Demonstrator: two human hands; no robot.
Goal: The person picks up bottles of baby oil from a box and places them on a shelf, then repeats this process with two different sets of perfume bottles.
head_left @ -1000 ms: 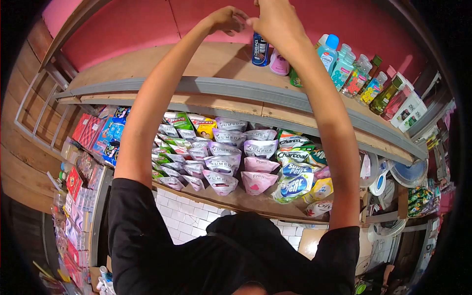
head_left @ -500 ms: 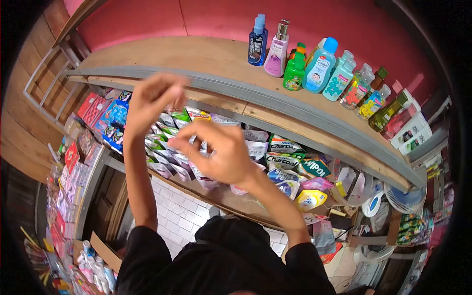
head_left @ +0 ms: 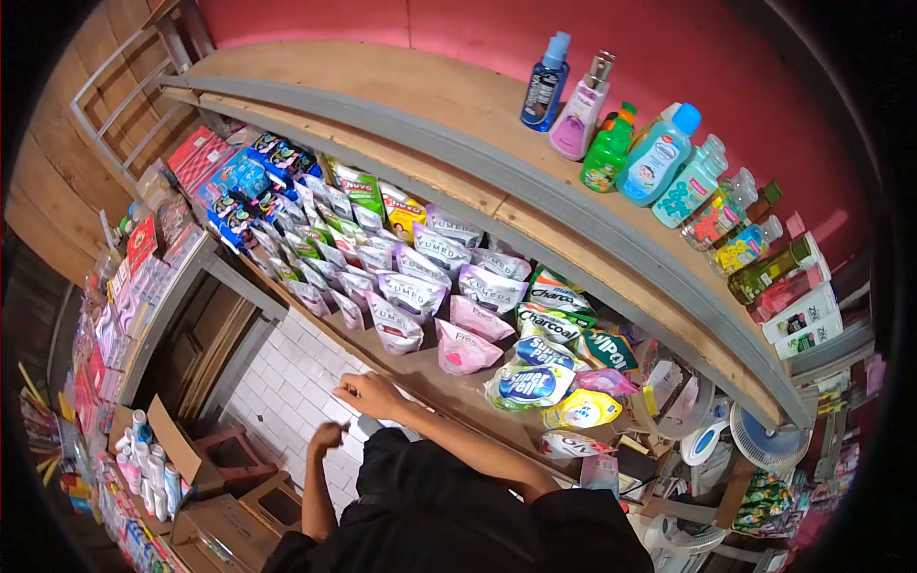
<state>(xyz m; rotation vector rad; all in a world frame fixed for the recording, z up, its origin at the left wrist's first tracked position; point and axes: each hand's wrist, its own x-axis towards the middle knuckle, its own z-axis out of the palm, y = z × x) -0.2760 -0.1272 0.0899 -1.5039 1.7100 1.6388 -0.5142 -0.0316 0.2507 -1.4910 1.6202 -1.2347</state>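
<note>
My right hand [head_left: 371,394] is low in front of my body, just off the lower shelf's front edge, with its fingers curled together. A faint pale bit shows at its fingertips, too small to name. Below it and to the left, my left hand [head_left: 330,437] is closed with the fingers bent in; anything inside is hidden. The two hands are apart, over the white tiled floor [head_left: 277,382]. Nearest to them on the lower shelf stand a pink Fres pouch [head_left: 468,350] and upright Yumeda pouches [head_left: 394,325]. Neither hand touches a pouch.
Bottles, including a light-blue one [head_left: 655,158], line the upper shelf [head_left: 382,91]. Super Pell pouches [head_left: 530,385] lie at the lower shelf's right, near a fan [head_left: 769,439]. An open carton [head_left: 186,449] with white bottles stands at lower left.
Both hands have dropped from in front of the shelves to low by my body, uncovering the rows of pouches. The view has shifted, so the shelf bottles sit further right.
</note>
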